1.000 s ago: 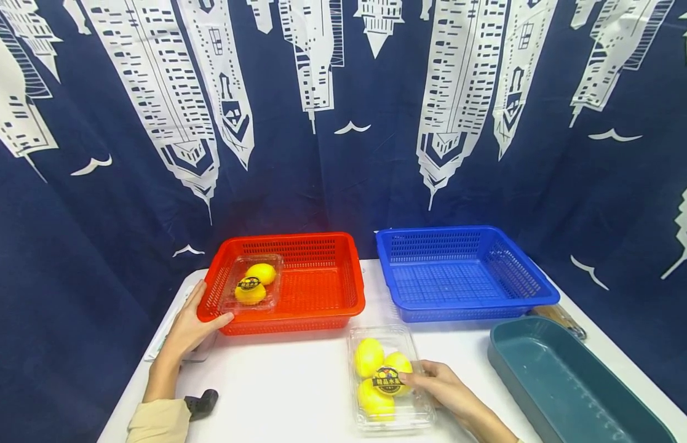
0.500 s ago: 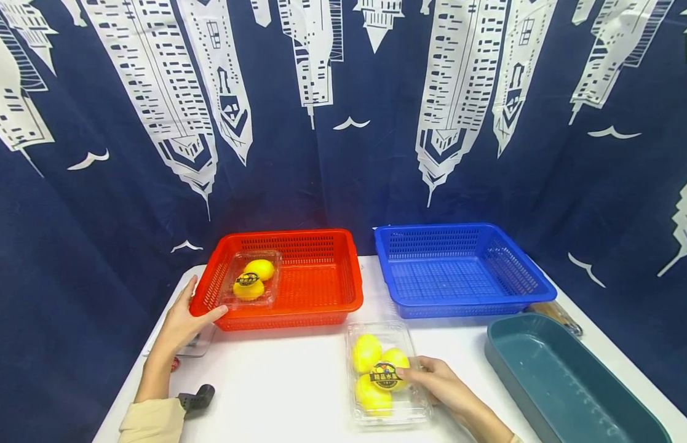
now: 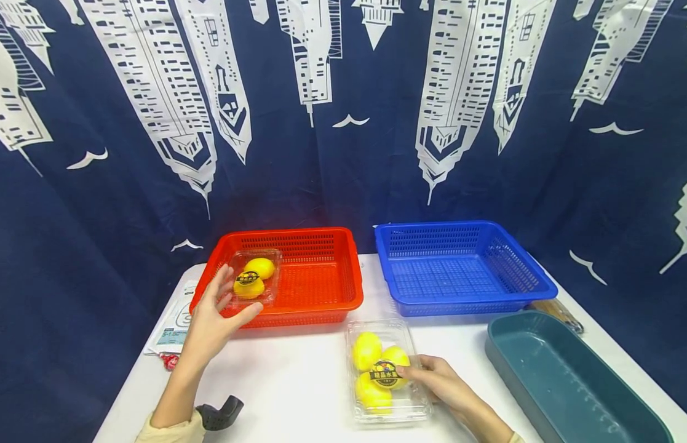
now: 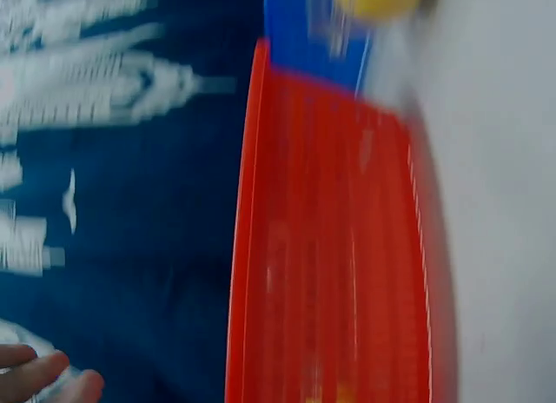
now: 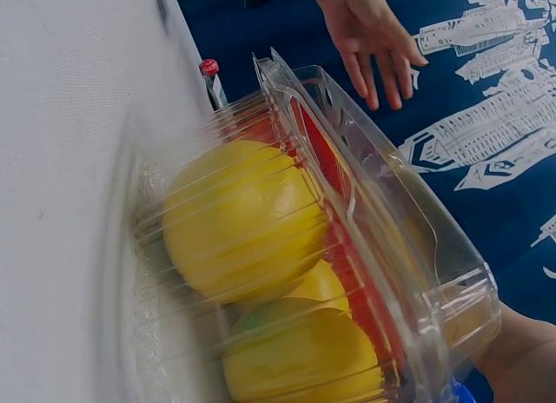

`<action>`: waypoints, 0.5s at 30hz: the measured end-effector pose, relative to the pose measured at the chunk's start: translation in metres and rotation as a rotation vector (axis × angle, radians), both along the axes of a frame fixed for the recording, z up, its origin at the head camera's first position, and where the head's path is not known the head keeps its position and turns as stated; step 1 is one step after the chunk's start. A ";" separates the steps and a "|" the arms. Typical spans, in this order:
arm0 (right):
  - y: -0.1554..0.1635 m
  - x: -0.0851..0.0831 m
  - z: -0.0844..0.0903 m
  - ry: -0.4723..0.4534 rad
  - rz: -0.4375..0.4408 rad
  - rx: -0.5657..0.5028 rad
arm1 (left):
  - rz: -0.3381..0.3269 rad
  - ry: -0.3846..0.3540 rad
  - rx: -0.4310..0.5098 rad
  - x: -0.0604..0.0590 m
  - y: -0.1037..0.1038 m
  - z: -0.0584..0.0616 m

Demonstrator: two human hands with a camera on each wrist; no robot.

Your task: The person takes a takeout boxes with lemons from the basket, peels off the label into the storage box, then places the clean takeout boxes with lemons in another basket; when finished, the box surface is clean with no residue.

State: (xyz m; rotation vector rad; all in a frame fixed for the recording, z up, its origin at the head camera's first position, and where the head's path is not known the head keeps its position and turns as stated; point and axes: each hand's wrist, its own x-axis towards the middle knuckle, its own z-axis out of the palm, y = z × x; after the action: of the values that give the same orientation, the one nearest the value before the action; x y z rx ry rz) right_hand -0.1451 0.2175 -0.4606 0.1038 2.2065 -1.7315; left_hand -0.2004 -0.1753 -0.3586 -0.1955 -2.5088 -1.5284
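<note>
A clear clamshell box (image 3: 389,372) of three yellow lemons lies on the white tabletop (image 3: 299,381) in front of the red basket (image 3: 315,280). The right hand (image 3: 440,384) rests on its lid, fingers lightly curled at the black round label (image 3: 384,374), whose yellow characters are too small to read surely. A second, smaller clamshell (image 3: 253,280) with two lemons and a like label sits in the red basket's left end. The left hand (image 3: 214,320) hangs just before it, grip released, fingers spread. The blue basket (image 3: 459,267) and teal tray (image 3: 564,381) hold nothing visible.
</note>
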 end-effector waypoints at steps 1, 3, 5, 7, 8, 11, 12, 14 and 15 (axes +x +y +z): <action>0.000 0.000 0.000 0.002 -0.001 -0.005 | -0.017 0.001 0.006 0.002 0.008 -0.001; 0.000 0.000 0.000 0.006 -0.002 -0.013 | -0.046 -0.005 0.003 0.008 0.024 -0.004; 0.000 -0.001 0.001 0.006 -0.002 -0.018 | -0.093 -0.022 -0.021 0.015 0.041 -0.009; 0.000 0.000 0.001 0.002 0.001 -0.020 | -0.141 -0.048 -0.041 0.022 0.057 -0.015; 0.000 0.000 0.001 -0.001 0.002 -0.019 | -0.164 -0.065 -0.050 0.025 0.064 -0.019; 0.000 0.001 0.001 -0.011 0.007 -0.020 | -0.234 -0.097 -0.052 0.032 0.083 -0.031; 0.000 0.001 0.001 -0.010 0.007 -0.024 | -0.255 -0.102 -0.044 0.032 0.089 -0.036; 0.000 0.001 0.002 -0.013 0.003 -0.029 | -0.309 -0.122 -0.015 0.033 0.099 -0.045; -0.001 0.001 0.002 -0.012 0.002 -0.032 | -0.339 -0.132 0.009 0.032 0.104 -0.050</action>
State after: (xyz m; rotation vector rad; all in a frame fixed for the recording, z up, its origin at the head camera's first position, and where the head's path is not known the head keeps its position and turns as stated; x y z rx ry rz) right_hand -0.1442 0.2170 -0.4588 0.1048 2.1686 -1.7598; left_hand -0.1684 -0.0711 -0.4088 -0.5621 -2.6761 -1.7242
